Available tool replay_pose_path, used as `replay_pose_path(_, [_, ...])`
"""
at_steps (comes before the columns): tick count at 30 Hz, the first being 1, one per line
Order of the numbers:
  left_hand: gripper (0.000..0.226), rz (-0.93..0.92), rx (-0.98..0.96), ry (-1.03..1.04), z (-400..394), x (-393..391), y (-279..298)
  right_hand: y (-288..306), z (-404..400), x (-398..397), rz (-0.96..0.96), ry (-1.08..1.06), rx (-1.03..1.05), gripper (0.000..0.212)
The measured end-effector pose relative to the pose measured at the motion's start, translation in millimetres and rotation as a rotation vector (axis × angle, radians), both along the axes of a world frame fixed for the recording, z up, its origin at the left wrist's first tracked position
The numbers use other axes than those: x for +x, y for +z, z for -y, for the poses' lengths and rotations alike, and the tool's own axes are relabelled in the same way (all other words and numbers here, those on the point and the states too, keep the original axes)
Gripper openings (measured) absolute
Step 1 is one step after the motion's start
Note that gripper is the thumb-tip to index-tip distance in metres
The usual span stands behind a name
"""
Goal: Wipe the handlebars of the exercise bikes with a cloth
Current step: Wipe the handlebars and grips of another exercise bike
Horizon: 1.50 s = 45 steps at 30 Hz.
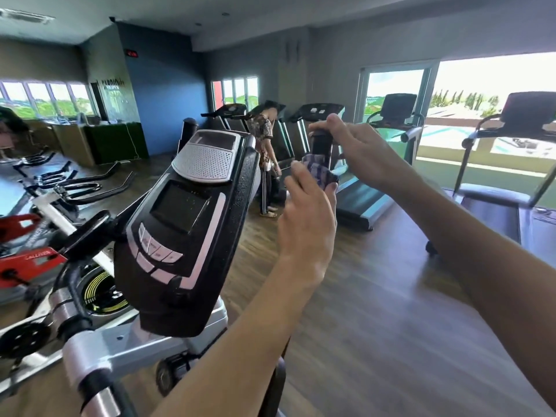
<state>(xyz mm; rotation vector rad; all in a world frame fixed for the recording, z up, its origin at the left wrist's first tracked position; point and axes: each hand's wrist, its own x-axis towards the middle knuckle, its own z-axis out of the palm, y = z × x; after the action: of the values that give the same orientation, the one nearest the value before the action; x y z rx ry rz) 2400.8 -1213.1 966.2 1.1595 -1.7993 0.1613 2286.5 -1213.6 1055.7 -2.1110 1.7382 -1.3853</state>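
An upright black handlebar grip (321,145) of the exercise machine rises in the middle of the view. My right hand (358,152) holds the grip's top end. My left hand (307,218) presses a purple-and-white striped cloth (319,173) around the grip just below. The lower part of the bar is hidden behind my left hand and forearm. The machine's black-and-silver console (186,227) tilts at centre left. A second grip (189,124) stands behind the console.
Spin bikes (45,206) with curved black handlebars line the left side. Treadmills (319,127) stand along the back and at the right by large windows. A person (267,158) stands on the wooden floor beyond the console.
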Motion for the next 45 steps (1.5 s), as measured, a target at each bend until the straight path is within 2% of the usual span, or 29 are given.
replay_pose_path(5, [0.065,-0.046,0.064,-0.072,-2.9,4.2,-4.3,-1.3,-1.6,6.1,0.029,0.007,-0.011,0.049])
replay_pose_path(15, [0.073,-0.046,-0.020,-0.022,16.8,-18.1,12.3,-0.5,5.8,-6.6,0.020,0.034,0.018,0.049])
replay_pose_path(24, [0.086,0.345,0.212,0.171,-25.9,11.7,-28.0,-13.6,2.8,1.5,-0.034,-0.027,-0.116,0.044])
replay_pose_path(26, [0.083,0.435,0.233,0.133,-36.4,26.0,-35.1,-14.3,0.3,3.7,-0.031,-0.041,-0.129,0.044])
replay_pose_path(28, [0.081,0.449,0.247,0.118,-50.4,41.4,-39.7,-15.3,0.8,3.0,-0.016,-0.045,-0.132,0.043])
replay_pose_path(35, [0.081,0.304,0.261,0.008,-31.0,29.5,-14.6,-18.4,2.8,10.2,0.040,-0.078,-0.130,0.040])
replay_pose_path(38, [0.084,0.301,0.325,-0.048,-29.0,30.5,-9.3,-19.5,1.6,7.6,0.015,-0.086,-0.114,0.041])
replay_pose_path(45, [0.088,0.415,0.497,-0.107,-74.7,78.7,-38.4,-18.8,-0.3,6.3,-0.016,-0.082,-0.099,0.042])
